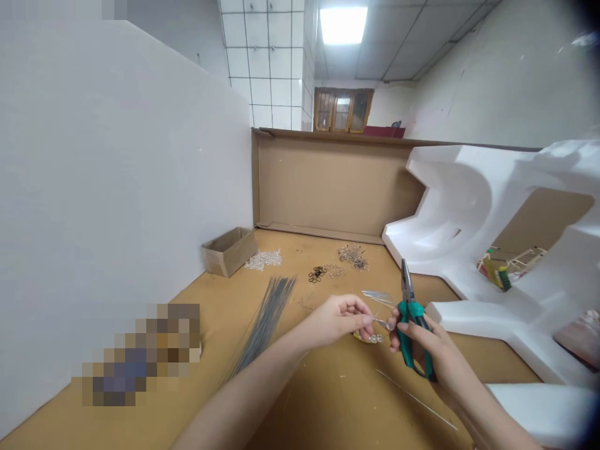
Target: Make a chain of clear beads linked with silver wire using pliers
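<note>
A pale, smooth panel (140, 156) fills the left side of the room, and a plain light wall (482, 81) rises at the right under a panelled ceiling (398, 31) with one bright lamp (344, 25). The bench (328, 400) has a yellow-brown top; a pixelated patch hides part of its left side. White moulded foam (450, 181) with large cut-outs lines its right side, and a shallow cardboard tray (328, 187) stands on edge along the back. Beyond are a white-tiled pillar (276, 62) and a wood-framed window (344, 109).

A sheaf of thin grey wires (267, 325) lies left of centre, behind the left forearm. The green-handled pliers (409, 309) are upright in the right hand (434, 344), its fingers wrapped around the handles. A small open box (228, 250) sits against the panel, with clear beads (264, 259) heaped just beside it. Further right are a metallic tangle (354, 256) and black loops (317, 274). The left hand (344, 322) has its fingers pinched closed on a small wire piece (382, 322), between both hands, above the bench.
</note>
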`<state>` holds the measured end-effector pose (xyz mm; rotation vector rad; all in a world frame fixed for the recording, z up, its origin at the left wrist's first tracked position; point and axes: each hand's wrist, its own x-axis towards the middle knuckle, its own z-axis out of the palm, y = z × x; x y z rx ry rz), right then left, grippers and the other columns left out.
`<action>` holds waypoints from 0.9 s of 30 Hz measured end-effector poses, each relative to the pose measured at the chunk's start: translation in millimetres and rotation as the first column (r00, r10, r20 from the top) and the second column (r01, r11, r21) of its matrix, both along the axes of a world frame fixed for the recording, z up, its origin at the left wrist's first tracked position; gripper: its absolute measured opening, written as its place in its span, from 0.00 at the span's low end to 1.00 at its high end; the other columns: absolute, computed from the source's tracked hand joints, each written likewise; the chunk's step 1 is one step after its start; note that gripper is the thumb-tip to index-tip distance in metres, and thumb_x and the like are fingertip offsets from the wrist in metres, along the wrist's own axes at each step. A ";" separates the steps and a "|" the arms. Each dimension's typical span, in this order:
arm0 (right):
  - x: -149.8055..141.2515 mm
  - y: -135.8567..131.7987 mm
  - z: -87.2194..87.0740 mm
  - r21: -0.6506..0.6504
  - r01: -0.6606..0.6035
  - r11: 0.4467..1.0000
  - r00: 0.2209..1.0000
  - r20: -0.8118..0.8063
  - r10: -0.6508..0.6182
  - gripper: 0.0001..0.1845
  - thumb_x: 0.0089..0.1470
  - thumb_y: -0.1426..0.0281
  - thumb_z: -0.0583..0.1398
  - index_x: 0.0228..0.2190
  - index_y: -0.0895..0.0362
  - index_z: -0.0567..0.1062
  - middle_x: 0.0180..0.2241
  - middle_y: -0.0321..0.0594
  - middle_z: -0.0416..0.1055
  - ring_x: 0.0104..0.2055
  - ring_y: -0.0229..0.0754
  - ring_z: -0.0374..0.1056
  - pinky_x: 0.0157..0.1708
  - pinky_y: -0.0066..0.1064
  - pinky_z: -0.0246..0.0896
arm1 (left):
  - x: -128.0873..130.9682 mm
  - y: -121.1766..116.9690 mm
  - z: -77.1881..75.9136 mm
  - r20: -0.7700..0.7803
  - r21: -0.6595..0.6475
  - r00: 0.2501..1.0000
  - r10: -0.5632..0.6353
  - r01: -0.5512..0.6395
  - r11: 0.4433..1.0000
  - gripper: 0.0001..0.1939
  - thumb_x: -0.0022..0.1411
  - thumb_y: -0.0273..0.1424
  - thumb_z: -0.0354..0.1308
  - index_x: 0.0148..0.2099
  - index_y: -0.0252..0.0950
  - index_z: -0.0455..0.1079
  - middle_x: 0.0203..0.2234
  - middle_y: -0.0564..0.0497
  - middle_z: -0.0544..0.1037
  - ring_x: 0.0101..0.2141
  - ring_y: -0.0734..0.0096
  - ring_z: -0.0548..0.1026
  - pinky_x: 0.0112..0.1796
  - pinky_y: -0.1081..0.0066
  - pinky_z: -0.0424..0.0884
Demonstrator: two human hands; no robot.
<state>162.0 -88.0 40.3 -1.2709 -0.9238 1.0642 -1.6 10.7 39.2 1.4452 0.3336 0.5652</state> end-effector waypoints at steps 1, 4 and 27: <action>-0.3 -0.9 0.3 -0.008 0.000 1.000 1.000 0.014 0.000 0.18 0.42 0.62 0.63 0.34 0.58 0.69 0.27 0.39 0.68 0.26 0.40 0.65 0.30 0.33 0.61 | 0.5 -0.7 -0.6 0.001 0.010 1.000 -0.001 0.001 1.000 0.16 0.49 0.39 0.61 0.32 0.30 0.66 0.23 0.50 0.73 0.24 0.76 0.71 0.32 0.70 0.66; -1.3 -3.5 1.3 -0.042 -0.015 0.999 0.997 0.074 0.018 0.19 0.41 0.61 0.63 0.34 0.58 0.69 0.26 0.39 0.68 0.27 0.41 0.66 0.31 0.34 0.60 | 1.2 -1.0 -1.8 -0.011 0.026 1.000 -0.007 0.007 1.000 0.16 0.50 0.39 0.60 0.33 0.30 0.66 0.22 0.51 0.72 0.23 0.77 0.70 0.31 0.71 0.66; 31.7 -32.0 3.0 -0.011 -0.109 0.994 0.421 0.906 0.056 0.16 0.41 0.73 0.56 0.36 0.54 0.72 0.28 0.36 0.72 0.28 0.41 0.67 0.28 0.27 0.62 | 9.3 7.7 -17.2 -0.023 -0.174 0.999 0.023 -0.026 0.984 0.13 0.47 0.36 0.61 0.30 0.30 0.69 0.10 0.57 0.67 0.12 0.82 0.64 0.16 0.79 0.60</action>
